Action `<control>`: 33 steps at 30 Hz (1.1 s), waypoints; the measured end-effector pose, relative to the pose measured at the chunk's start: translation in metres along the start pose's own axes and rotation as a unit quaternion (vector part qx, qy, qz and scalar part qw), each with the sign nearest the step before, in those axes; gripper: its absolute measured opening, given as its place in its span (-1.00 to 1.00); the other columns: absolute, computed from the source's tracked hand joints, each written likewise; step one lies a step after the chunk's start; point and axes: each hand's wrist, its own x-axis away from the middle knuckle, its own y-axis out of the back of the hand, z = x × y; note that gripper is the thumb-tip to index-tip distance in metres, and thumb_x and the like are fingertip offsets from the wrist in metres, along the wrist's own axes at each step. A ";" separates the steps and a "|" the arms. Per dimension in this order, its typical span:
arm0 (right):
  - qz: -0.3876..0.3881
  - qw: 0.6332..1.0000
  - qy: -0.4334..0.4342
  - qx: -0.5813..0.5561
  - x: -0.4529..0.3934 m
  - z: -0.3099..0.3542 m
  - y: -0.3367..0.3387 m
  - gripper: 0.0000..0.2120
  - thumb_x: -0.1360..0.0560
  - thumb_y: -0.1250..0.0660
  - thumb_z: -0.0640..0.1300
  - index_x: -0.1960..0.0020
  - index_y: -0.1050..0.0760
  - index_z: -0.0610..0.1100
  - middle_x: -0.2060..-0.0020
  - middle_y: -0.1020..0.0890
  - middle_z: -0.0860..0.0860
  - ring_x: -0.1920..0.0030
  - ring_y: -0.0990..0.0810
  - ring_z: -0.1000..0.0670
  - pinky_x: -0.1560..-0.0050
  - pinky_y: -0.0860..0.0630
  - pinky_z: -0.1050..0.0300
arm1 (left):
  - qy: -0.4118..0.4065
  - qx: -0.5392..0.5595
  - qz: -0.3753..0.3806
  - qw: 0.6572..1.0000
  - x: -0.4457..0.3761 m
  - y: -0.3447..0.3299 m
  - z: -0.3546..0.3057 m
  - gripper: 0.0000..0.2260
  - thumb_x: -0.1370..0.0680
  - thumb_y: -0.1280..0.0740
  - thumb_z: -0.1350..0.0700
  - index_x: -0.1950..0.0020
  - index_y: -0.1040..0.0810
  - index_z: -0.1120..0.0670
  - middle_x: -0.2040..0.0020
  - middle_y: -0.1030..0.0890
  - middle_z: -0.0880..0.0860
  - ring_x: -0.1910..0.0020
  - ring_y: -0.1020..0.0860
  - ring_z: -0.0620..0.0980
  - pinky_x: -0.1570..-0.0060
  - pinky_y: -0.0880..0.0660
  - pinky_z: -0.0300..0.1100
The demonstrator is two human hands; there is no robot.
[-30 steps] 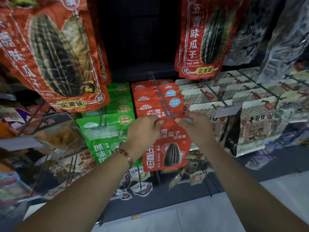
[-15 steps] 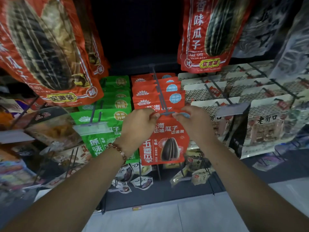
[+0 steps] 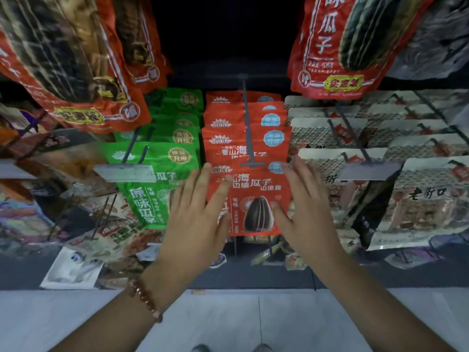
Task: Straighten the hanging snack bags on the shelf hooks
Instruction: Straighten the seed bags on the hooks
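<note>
Both hands have let go of the front red bag [image 3: 253, 199]. A sec ago they were pinching its top corners up at the hook [image 3: 250, 148], w/ fingers curled; now the fingers are straight and spread. Left hand [image 3: 198, 214] lies flat vs. the bag's left edge, fingertips up near its top left corner. Right hand [image 3: 304, 207] is spread along the right edge, thumb over the lower right of the bag. Neither grips anything; whether the palms actually press the foil or sit just off it, can't tell.

The red bag hangs at the front end of the hook, header just under the hook's cross-bar, face to the camera, roughly square w/ the red bags stacked behind it. Bottom edge looks level.

Meaning for the task: threading/re-seating at the hook seems done, and this looks like the smoothing pass, i.e. flattening the bag so it sits flush w/ its row. Red row is prob. close to finished.

Next candidates, as a guess: green bags [image 3: 157, 174] just to the left, front one looks tilted a bit, and the pale mesh-print bags [image 3: 340, 158] to the right. Big red bags [image 3: 337, 47] hang on the row above.
</note>
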 end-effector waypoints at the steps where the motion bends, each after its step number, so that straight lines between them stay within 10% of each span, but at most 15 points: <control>1: 0.012 1.000 -0.002 0.004 0.011 -0.002 -0.001 -0.34 -0.55 -0.35 -0.02 -0.57 -0.16 -0.05 -0.59 -0.09 -0.05 -0.58 0.03 -0.14 -0.50 0.00 -0.13 | -0.009 0.004 0.007 1.000 0.008 -0.003 -0.003 -0.45 -0.59 -0.29 0.02 -0.56 -0.25 0.04 -0.59 -0.12 0.22 -0.56 -0.09 0.29 -0.47 -0.10 0.25; 11: 0.073 0.982 -0.139 0.101 0.073 0.012 0.034 -0.26 -0.56 -0.32 0.08 -0.60 0.04 0.14 -0.59 0.16 0.11 -0.59 0.21 -0.02 -0.54 0.04 -0.13 | -0.116 0.119 0.101 0.981 0.007 -0.022 -0.037 -0.37 -0.58 -0.26 -0.11 -0.59 -0.11 -0.03 -0.59 -0.15 0.21 -0.51 -0.22 0.29 -0.44 -0.19 0.23; 16: 0.103 0.959 -0.238 0.115 0.093 0.016 0.059 -0.23 -0.56 -0.32 0.12 -0.58 0.10 0.21 -0.58 0.19 0.13 -0.58 0.24 -0.02 -0.53 0.06 -0.16 | -0.129 0.134 0.147 0.971 0.001 -0.013 -0.056 -0.27 -0.61 -0.14 -0.23 -0.57 0.30 -0.14 -0.61 0.17 0.17 -0.58 0.12 0.25 -0.52 0.13 0.17; 33: 0.132 0.950 -0.282 0.012 0.136 -0.086 0.150 -0.24 -0.55 -0.35 0.11 -0.60 0.01 0.14 -0.59 0.09 0.09 -0.59 0.16 -0.06 -0.52 -0.11 -0.20 | -0.121 0.129 0.183 0.967 -0.012 -0.006 -0.168 -0.31 -0.62 -0.12 -0.23 -0.59 0.26 -0.17 -0.61 0.27 0.07 -0.58 0.25 0.11 -0.51 0.21 0.06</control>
